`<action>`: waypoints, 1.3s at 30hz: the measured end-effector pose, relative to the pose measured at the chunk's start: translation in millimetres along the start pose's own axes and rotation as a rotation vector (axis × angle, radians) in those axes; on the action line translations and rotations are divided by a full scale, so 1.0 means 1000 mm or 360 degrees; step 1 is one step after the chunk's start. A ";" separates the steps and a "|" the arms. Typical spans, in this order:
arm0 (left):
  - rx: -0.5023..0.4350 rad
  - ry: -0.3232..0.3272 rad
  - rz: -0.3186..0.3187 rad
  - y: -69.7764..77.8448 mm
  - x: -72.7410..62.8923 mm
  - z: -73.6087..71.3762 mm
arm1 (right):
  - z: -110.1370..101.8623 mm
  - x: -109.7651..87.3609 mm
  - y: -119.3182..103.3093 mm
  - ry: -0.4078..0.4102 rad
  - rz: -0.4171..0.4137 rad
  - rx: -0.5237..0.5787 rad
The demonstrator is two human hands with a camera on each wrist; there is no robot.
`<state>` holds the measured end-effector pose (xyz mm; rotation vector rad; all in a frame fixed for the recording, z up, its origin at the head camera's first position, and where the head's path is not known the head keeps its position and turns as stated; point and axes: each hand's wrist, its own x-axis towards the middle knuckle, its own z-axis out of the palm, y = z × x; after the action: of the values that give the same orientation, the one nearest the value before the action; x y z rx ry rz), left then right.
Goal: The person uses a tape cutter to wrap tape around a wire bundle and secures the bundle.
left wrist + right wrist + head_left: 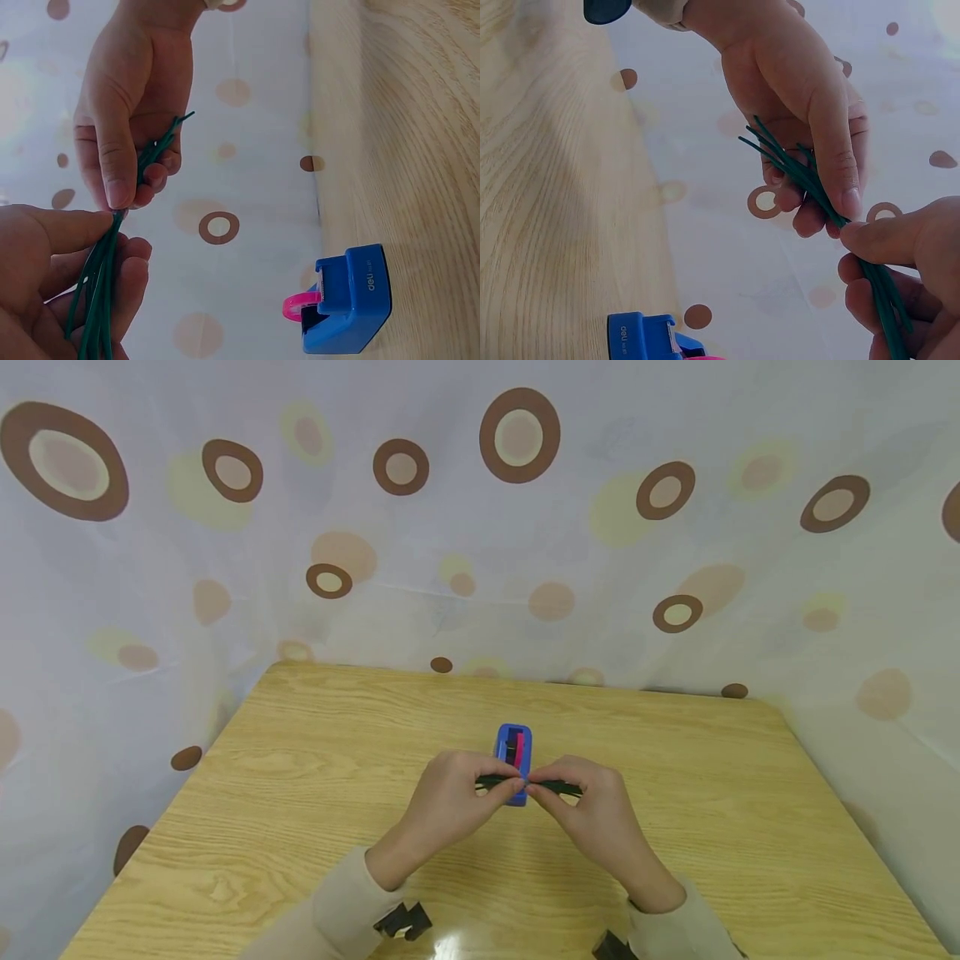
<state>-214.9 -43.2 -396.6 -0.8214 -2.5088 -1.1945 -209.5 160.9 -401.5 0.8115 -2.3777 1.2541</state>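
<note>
- Left hand [450,797]: thumb and forefinger pinch the green strand bundle [802,178] near its middle; one loose end lies across this palm side.
- Blue tape dispenser [352,307]: stands on the wooden table [300,752] beyond and below the fingertips, apart from both hands; pink tape roll [300,306] seated in it.
- Right hand [600,806]: thumb and forefinger pinch the bundle just beside the left fingertips; its other end extends within this hand.

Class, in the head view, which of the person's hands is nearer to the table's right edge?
Right. The right hand is on the side toward the table's right edge, well apart from it; the left hand is farther away, beyond the right hand.
</note>
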 end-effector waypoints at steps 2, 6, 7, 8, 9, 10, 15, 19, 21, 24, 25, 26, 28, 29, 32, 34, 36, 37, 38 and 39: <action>0.0013 0.0000 0.0008 0.001 0.000 -0.001 | 0.000 0.000 -0.001 0.0014 -0.0029 -0.0016; 0.0037 0.0002 0.0031 0.002 -0.001 -0.002 | -0.001 -0.001 -0.004 0.0038 -0.0082 -0.0036; 0.0038 0.0001 0.0036 0.002 -0.001 -0.002 | -0.001 -0.001 -0.004 0.0040 -0.0083 -0.0034; 0.0038 0.0000 0.0040 0.002 -0.002 -0.002 | -0.001 -0.002 -0.005 0.0043 -0.0091 -0.0034; 0.0035 -0.0002 0.0042 0.002 -0.002 -0.002 | -0.001 -0.002 -0.005 0.0046 -0.0096 -0.0032; 0.0031 -0.0004 0.0042 0.002 -0.003 -0.002 | -0.001 -0.003 -0.005 0.0048 -0.0099 -0.0032; 0.0022 -0.0023 0.0040 0.003 -0.005 -0.003 | -0.001 -0.004 -0.006 0.0058 -0.0138 -0.0028; 0.0032 -0.0018 0.0062 0.003 -0.005 -0.004 | 0.000 -0.004 -0.006 0.0058 -0.0150 -0.0039; 0.0041 -0.0012 0.0073 0.003 -0.005 -0.005 | 0.000 -0.004 -0.007 0.0055 -0.0146 -0.0033; 0.0051 0.0000 0.0096 0.004 -0.005 -0.006 | 0.001 -0.004 -0.007 0.0043 -0.0131 -0.0019; 0.0050 0.0007 0.0108 0.004 -0.005 -0.006 | 0.001 -0.004 -0.008 0.0039 -0.0125 -0.0012; 0.0054 0.0016 0.0122 0.005 -0.005 -0.006 | 0.000 -0.004 -0.008 0.0034 -0.0118 -0.0007; 0.0061 0.0033 0.0154 0.005 -0.005 -0.007 | 0.000 -0.004 -0.008 0.0024 -0.0103 0.0003; 0.0065 0.0042 0.0170 0.006 -0.005 -0.007 | 0.000 -0.004 -0.009 0.0018 -0.0094 0.0009; 0.0082 0.0065 0.0223 0.005 -0.005 -0.007 | -0.001 -0.004 -0.010 0.0003 -0.0066 0.0019; 0.0082 0.0079 0.0261 0.004 -0.004 -0.007 | -0.001 -0.004 -0.011 -0.0004 -0.0049 0.0020; 0.0085 0.0093 0.0299 0.002 -0.004 -0.006 | -0.002 -0.003 -0.011 -0.0007 -0.0036 0.0020; 0.0092 0.0101 0.0317 0.002 -0.004 -0.006 | -0.002 -0.003 -0.012 -0.0008 -0.0033 0.0020; 0.0104 0.0108 0.0332 0.002 -0.004 -0.006 | -0.003 -0.003 -0.012 -0.0007 -0.0031 0.0019; 0.0122 0.0117 0.0343 0.002 -0.004 -0.006 | -0.003 -0.003 -0.012 -0.0005 -0.0032 0.0017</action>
<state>-210.6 -48.7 -393.7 -0.9807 -2.3226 -1.0320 -199.5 158.8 -393.8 0.8391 -2.3615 1.2593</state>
